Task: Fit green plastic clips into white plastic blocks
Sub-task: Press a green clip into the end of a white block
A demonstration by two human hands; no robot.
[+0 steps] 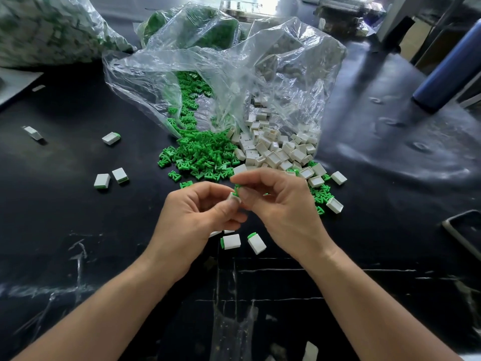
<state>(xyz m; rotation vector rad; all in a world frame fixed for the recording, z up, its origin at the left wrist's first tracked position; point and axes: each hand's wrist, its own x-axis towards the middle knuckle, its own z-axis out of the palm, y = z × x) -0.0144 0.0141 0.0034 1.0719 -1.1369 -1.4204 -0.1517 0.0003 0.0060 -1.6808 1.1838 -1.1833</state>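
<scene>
near: scuffed black table (65, 204) | our left hand (197, 217) pinches a white block (232, 198), our right hand (281, 204) pinches a green clip (237, 190) against its end, both held above the table | two fitted blocks (231, 241) lie just nearer us | mid: clip pile (200, 157) touching block pile (276, 152), spilling from clear bags (221, 69) | far: blue cylinder (453, 66) right

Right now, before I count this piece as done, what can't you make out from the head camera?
Head view: whether the green clip is seated in the white block; fingertips of the left hand and right hand cover the joint.
Head view: white pieces under the left hand, mostly hidden by it.
Head view: top-left bag, blurred and cut by the edge.
Head view: blue cylinder, cut by the right edge.
</scene>
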